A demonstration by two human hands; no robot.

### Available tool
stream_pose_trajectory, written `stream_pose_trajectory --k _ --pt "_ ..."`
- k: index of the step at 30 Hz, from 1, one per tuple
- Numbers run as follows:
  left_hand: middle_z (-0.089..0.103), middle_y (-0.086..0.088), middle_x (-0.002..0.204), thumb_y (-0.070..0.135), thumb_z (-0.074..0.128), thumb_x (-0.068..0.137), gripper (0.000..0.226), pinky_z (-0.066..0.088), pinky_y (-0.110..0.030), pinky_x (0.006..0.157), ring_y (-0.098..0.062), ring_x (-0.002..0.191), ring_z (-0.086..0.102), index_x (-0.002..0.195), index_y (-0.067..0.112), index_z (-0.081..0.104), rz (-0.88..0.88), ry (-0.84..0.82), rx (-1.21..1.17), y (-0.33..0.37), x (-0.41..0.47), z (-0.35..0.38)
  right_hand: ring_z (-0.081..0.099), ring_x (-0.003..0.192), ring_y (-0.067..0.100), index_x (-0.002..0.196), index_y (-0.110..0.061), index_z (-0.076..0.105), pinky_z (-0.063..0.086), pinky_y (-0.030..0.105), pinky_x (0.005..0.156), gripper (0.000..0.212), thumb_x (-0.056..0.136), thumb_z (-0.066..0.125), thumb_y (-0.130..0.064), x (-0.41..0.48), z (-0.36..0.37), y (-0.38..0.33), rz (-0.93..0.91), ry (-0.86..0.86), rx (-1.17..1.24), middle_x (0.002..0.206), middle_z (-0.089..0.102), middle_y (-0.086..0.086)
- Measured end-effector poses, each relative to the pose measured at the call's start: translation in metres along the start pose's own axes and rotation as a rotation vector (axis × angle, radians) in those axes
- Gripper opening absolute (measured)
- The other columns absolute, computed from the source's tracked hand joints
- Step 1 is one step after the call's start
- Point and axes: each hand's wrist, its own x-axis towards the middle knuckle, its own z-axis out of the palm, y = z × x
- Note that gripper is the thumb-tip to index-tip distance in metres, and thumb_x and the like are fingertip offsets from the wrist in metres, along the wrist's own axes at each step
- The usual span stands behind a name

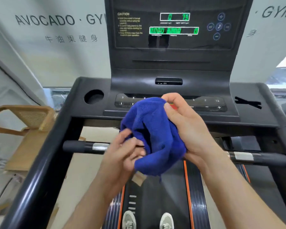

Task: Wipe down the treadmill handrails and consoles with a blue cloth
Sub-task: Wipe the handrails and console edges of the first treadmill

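A pair of grey trainers (pixel 129 220) stands on the black treadmill belt with orange side stripes (pixel 172 195). Above the belt's front end, both hands hold the bunched blue terry cloth (pixel 152 129) in the air, just short of the console's near edge and touching no part of the machine. The left hand (pixel 122 152) has its fingers curled and pinches the cloth's lower left edge. The right hand (pixel 185 124) wraps the upper right of the bundle, with the thumb laid over the top fold.

Behind the hands, the short black grip bars with silver sensor bands (pixel 82 146) reach in from either side. The long glossy black left handrail (pixel 40 162) runs along the treadmill's left edge.

Further on are the dark lower button panel (pixel 205 104), a round cup holder (pixel 94 96) at the console's left corner, and the upright display with green digits (pixel 173 30).

As a judgement, the cloth is being gathered for a pass and is not wiping. No surface shows damp streaks or a clean-versus-dusty line, so what has been done cannot be told. The handrails, grip bars and both console faces should be counted as left to do.
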Motion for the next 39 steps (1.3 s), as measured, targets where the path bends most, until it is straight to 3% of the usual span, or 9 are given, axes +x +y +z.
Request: stream_pose_trajectory --k 4,8,12,15,18,22,28,35,39 --pt "0.056 -0.003 0.075 -0.007 0.054 0.087 0.048 0.033 -0.020 0.043 -0.012 0.050 0.045 0.124 0.025 0.056 0.212 0.175 0.147 0.044 0.012 -0.022 0.050 0.063 0.015 0.093 -0.022 0.054 0.038 0.029 0.057 0.013 0.099 0.048 -0.013 0.009 -0.001 0.026 0.035 0.198 -0.134 0.076 0.057 0.003" --pt "0.057 0.003 0.089 0.000 0.059 0.087 0.056 0.048 -0.024 0.063 -0.010 0.067 0.055 0.134 0.029 0.049 0.289 0.230 0.900 0.030 0.045 -0.056 0.061 0.095 0.025 0.112 -0.024 0.044 0.045 0.038 0.080 0.022 0.093 0.049 -0.014 0.019 -0.013 0.091 0.191 0.235 -0.950 0.102 0.066 0.000" --pt "0.044 0.002 0.141 0.058 0.053 0.085 0.069 0.030 -0.033 0.109 -0.017 0.131 0.040 0.145 0.027 0.036 0.275 -0.252 1.861 -0.026 0.067 -0.061 0.060 0.103 0.028 0.131 -0.024 0.045 0.043 0.035 0.078 0.038 0.094 0.045 -0.016 0.014 -0.004 0.124 0.207 0.328 -1.259 0.113 0.067 0.004" --pt "0.030 -0.007 0.154 0.067 0.047 0.084 0.084 0.012 -0.050 0.117 -0.025 0.141 0.028 0.150 0.023 0.020 0.218 -0.419 2.191 -0.049 0.081 -0.039 0.058 0.107 0.025 0.128 -0.024 0.050 0.045 0.035 0.077 0.034 0.095 0.042 -0.018 0.012 -0.007 0.132 0.191 0.399 -1.293 0.116 0.066 0.000" --pt "0.063 -0.003 0.105 0.060 0.053 0.083 0.054 0.036 -0.041 0.096 -0.024 0.097 0.061 0.119 0.020 0.047 0.397 -0.388 2.176 -0.057 0.095 -0.046 0.053 0.098 0.025 0.109 -0.022 0.056 0.039 0.034 0.065 0.023 0.099 0.037 -0.031 0.010 -0.023 0.130 0.265 0.388 -1.494 0.094 0.067 -0.001" --pt "0.051 0.002 0.059 0.032 0.075 0.044 0.040 0.043 -0.033 0.063 -0.023 0.052 0.055 0.077 0.020 0.056 0.475 -0.280 2.163 -0.020 0.084 -0.121 0.053 0.084 0.029 0.093 -0.020 0.063 0.046 0.038 0.064 0.022 0.093 0.048 -0.036 0.012 -0.023 0.130 0.155 0.426 -1.684 0.083 0.067 -0.001" --pt "0.065 0.002 0.088 0.038 0.068 0.077 0.039 0.020 -0.048 0.117 -0.021 0.083 0.064 0.107 0.018 0.055 0.278 -0.131 2.383 0.007 0.078 -0.146 0.057 0.106 0.020 0.117 -0.022 0.061 0.042 0.039 0.096 0.047 0.092 0.026 -0.039 0.038 0.050 0.152 -0.056 0.003 -1.500 0.113 0.064 -0.005" --pt "0.064 -0.001 0.089 0.026 0.069 0.077 0.028 0.047 -0.035 0.072 -0.021 0.080 0.062 0.101 0.018 0.057 0.493 -0.332 2.154 -0.066 0.083 -0.054 0.056 0.123 0.026 0.120 -0.011 0.063 0.039 0.053 0.102 0.055 0.072 0.040 -0.023 0.009 0.012 0.146 0.107 0.295 -1.706 0.126 0.063 0.006" --pt "0.065 0.003 0.082 0.044 0.078 0.060 0.053 0.050 -0.033 0.071 -0.018 0.073 0.063 0.105 0.019 0.065 0.565 -0.249 2.108 -0.033 0.075 -0.109 0.042 0.135 0.032 0.136 -0.008 0.052 0.031 0.048 0.111 0.063 0.077 0.035 -0.021 0.021 0.038 0.149 0.037 0.092 -1.558 0.144 0.047 0.013"
